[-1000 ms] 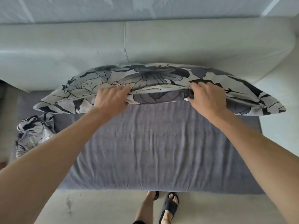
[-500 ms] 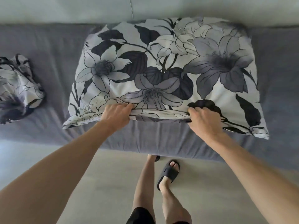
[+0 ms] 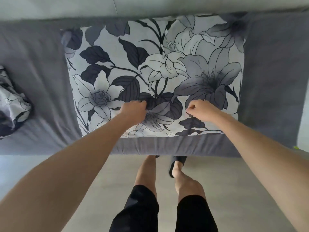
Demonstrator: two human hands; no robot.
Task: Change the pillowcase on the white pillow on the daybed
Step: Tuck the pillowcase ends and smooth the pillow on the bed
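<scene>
The pillow (image 3: 167,67), in a white pillowcase printed with grey and black lilies, lies flat on the grey daybed mattress (image 3: 175,146), its front edge close to the mattress edge. Both my hands hover over the pillow's front part. My left hand (image 3: 134,111) has loosely curled fingers with the tips at the fabric, which is not bunched there. My right hand (image 3: 200,109) is also loosely curled, thumb near forefinger, with nothing in it. A crumpled pillowcase (image 3: 11,106) of the same print lies on the mattress at the far left.
The pale daybed backrest (image 3: 150,5) runs along the top, right behind the pillow. My legs and a black slipper (image 3: 177,164) stand on the light floor (image 3: 234,190) just in front of the mattress edge.
The pillow went from being held up on edge to lying flat on the mattress. Both hands have let go of its front edge and now sit over its top.
</scene>
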